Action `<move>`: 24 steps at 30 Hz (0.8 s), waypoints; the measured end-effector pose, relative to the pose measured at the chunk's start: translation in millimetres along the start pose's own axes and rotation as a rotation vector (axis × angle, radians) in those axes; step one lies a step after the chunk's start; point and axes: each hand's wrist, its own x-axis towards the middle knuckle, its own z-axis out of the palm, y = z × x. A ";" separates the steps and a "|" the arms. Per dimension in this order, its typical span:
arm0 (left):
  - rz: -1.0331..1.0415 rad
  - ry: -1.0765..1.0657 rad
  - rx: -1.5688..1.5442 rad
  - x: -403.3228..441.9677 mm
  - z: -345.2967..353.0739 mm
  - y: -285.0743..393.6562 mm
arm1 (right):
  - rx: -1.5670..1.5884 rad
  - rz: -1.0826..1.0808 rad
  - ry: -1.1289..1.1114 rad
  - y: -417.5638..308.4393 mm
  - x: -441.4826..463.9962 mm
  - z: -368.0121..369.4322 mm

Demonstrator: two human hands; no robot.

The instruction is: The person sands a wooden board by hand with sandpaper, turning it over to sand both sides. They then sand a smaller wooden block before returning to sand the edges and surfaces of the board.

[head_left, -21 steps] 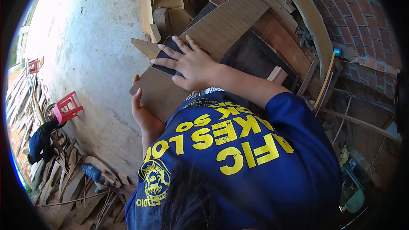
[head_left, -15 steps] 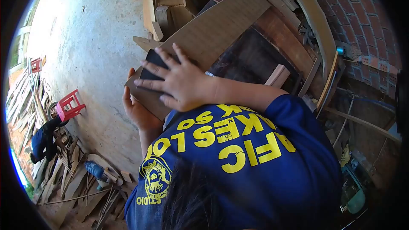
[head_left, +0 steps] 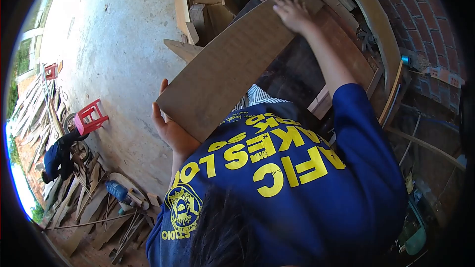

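a red stool (head_left: 91,117) sits near scattered wood scraps (head_left: 89,217).

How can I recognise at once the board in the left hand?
Find the dark blue shirt with yellow letters. Above it in the picture, a long brown board slants up rightward from the left hand. Unlike the wood pieces beyond it, this one has the right hand over its upper end.

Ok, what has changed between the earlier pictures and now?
The right hand has moved away from the left hand, along the board to its far end. The dark pad seen under it earlier can't be made out now, so whether it was let go is unclear. The left hand still holds the board's near end.
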 end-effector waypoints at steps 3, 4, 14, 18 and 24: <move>0.013 -0.069 -0.046 -0.6 -0.1 2.0 | -0.030 -0.270 0.051 -92.1 -40.5 -17.5; -0.005 -0.074 -0.054 -3.5 3.1 4.5 | 0.019 -0.380 0.077 -132.4 -65.6 -32.6; 0.015 0.021 0.092 -17.1 21.9 10.1 | 0.190 -0.396 -0.015 -99.8 -57.0 -40.0; 0.040 0.074 0.186 -17.8 24.6 4.1 | 0.130 0.037 -0.074 36.7 17.3 -3.2; 0.070 0.040 0.151 -8.3 26.4 8.7 | 0.023 -0.225 -0.063 -94.3 -41.4 -29.3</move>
